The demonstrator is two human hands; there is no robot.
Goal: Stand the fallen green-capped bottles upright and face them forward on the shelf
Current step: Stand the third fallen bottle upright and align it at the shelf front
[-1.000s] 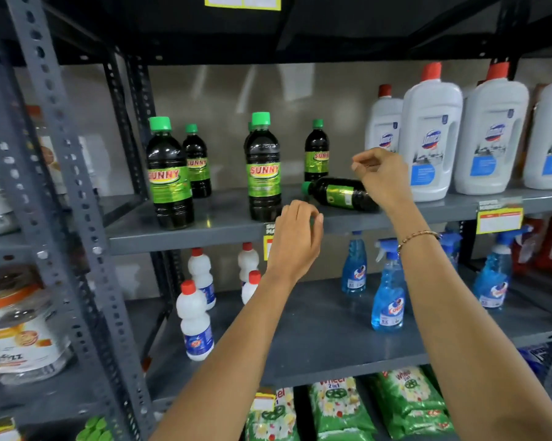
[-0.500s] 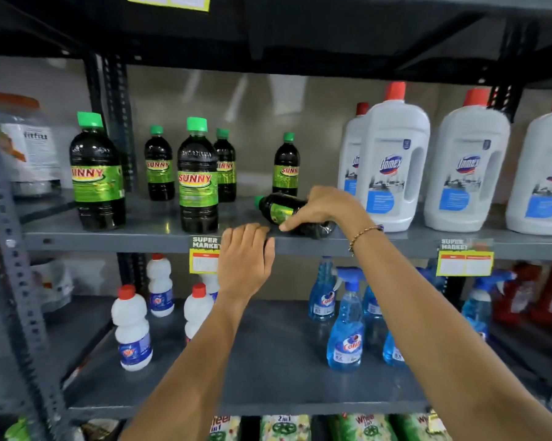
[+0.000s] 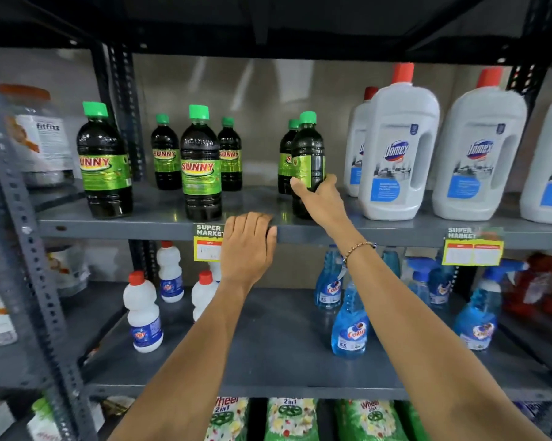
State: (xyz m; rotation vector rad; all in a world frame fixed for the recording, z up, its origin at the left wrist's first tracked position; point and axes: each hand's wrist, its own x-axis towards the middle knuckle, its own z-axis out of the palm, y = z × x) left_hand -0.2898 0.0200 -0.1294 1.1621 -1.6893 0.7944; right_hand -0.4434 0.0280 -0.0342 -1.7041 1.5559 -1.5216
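Observation:
My right hand [image 3: 320, 202] grips the lower body of a dark green-capped bottle [image 3: 309, 151], which stands upright near the front of the grey shelf [image 3: 160, 222]. Its green label is turned to the left, away from me. Just behind it stands another small bottle [image 3: 285, 160], mostly hidden. Two large SUNNY bottles [image 3: 104, 163] [image 3: 200, 167] stand upright at the front left, labels forward. Two smaller ones [image 3: 165, 154] [image 3: 230, 155] stand behind them. My left hand [image 3: 247, 246] rests on the shelf's front edge, fingers curled over it, holding no bottle.
Large white Domex jugs [image 3: 398, 148] with red caps crowd the shelf right of the held bottle. Price tags [image 3: 207, 246] hang on the shelf lip. Below stand white red-capped bottles [image 3: 142, 313] and blue spray bottles [image 3: 349, 326]. A perforated steel upright [image 3: 23, 237] rises at left.
My right hand took hold of the bottle that lay on its side and raised it upright. My left hand settled on the shelf edge. The view shifted closer and slightly left.

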